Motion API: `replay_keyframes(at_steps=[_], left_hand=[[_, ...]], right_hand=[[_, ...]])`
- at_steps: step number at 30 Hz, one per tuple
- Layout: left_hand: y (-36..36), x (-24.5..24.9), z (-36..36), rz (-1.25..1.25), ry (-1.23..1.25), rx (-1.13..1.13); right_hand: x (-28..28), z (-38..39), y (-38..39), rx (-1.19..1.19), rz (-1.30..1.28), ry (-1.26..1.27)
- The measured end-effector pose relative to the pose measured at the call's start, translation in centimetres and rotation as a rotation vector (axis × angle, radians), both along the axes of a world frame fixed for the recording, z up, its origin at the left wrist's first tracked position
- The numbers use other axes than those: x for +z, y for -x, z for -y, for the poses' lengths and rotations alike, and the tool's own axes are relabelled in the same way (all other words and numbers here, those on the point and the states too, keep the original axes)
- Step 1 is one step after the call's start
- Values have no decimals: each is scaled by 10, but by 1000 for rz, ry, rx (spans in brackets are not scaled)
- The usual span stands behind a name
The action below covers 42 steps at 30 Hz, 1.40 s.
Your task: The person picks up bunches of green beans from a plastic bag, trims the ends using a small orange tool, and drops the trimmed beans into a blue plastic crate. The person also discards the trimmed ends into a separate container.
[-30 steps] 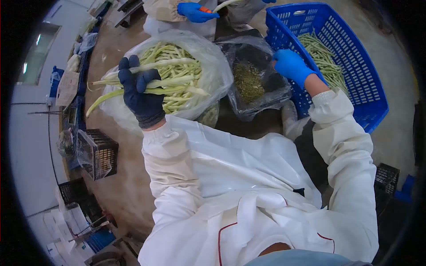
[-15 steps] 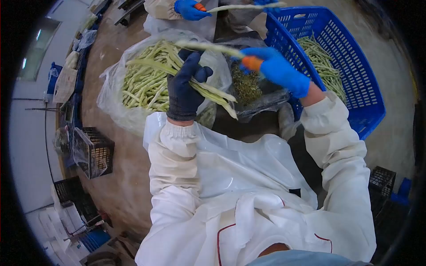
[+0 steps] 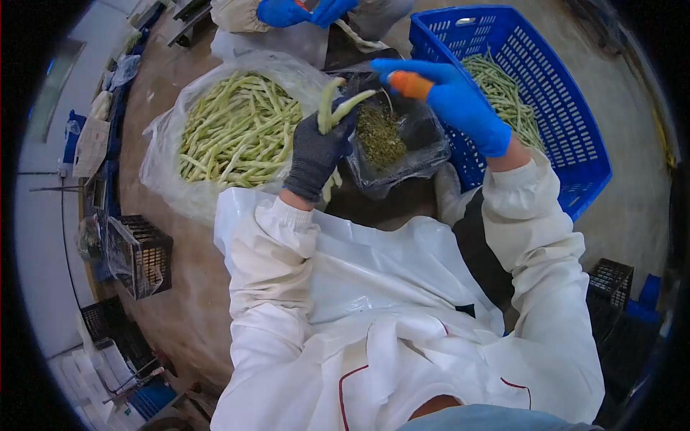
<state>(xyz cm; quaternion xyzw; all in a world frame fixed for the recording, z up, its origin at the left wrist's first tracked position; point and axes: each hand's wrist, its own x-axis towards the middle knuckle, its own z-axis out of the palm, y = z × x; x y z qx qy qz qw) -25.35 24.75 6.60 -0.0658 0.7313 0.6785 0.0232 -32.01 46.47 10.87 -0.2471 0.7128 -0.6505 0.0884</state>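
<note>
In the head view, the left hand (image 3: 316, 152), in a dark glove, has its grip closed tight around a small bundle of green beans (image 3: 336, 108). The bean ends stick up above the grip and a few tails hang below it. The right hand (image 3: 463, 108), in a blue glove, has its grip wrapped around an orange-handled knife (image 3: 411, 85), with the index finger stretched out past the handle. The blade is too small to make out. The knife sits just right of the bean ends, but whether it touches them cannot be told.

Just beyond and below both grips lies a dark plastic bag (image 3: 430, 144) holding green trimmings. Left of the left grip, a clear bag (image 3: 162, 154) lies open, full of long green beans. Right of the right grip, and partly behind it, stands a blue crate (image 3: 575, 136) with more beans inside. Beyond the grips, at the top edge, a co-worker's hands (image 3: 284, 11) in blue gloves are close together. A black crate (image 3: 140, 255) stands on the floor well to the left of the left grip.
</note>
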Motion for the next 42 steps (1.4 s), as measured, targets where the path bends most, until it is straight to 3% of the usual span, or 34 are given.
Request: replay_keyframes(at_steps=[4, 5, 11, 14, 15, 17, 18, 20, 23, 26, 29, 30, 32, 33, 36, 38, 41, 42], left_hand=[[1, -14, 1, -36, 185, -78], [1, -12, 0, -65, 158, -89], [-1, -13, 3, -142, 39, -185], [-1, -11, -3, -399, 423, -137], [-4, -5, -6, -395, 526, -102], [-4, -8, -6, -330, 250, -99], [-5, -6, -6, -298, 112, -96], [-6, 10, -3, -293, 77, -43], [0, 19, 22, -407, -24, 101], [6, 30, 58, -401, -129, 277], [6, 39, 88, -478, -132, 453], [5, 39, 101, -524, -77, 510], [2, 43, 123, -563, -315, 504], [1, 44, 132, -581, -435, 496], [-5, 43, 149, -622, -346, 472], [-5, 40, 151, -654, -95, 498], [-2, 35, 150, -597, -524, 305], [0, 37, 142, -582, -460, 348]], right_hand=[[-19, 1, 3, 75, -313, -459], [-22, 2, 6, 58, -523, -526], [-5, 7, 1, -50, -876, -854], [-8, 13, -3, -136, -515, -554], [-13, 14, 0, -31, -326, -263], [-23, 16, 8, 174, 62, 312], [-24, 18, 7, 208, 107, 268], [-25, 23, 4, 276, 197, 179], [-52, 13, 15, 390, 178, -206], [-55, 10, 17, 201, -24, -790], [-57, -1, 28, 81, -112, -1188], [-63, -6, 31, 69, -127, -1251], [-80, -10, 33, 41, -158, -1378], [-84, -11, 33, 39, -175, -1384], [-97, -14, 37, 5, -204, -1432], [-102, -14, 45, -56, -200, -1499], [-101, -5, 50, -100, -316, -1402], [-95, 3, 49, -52, -305, -1102]])
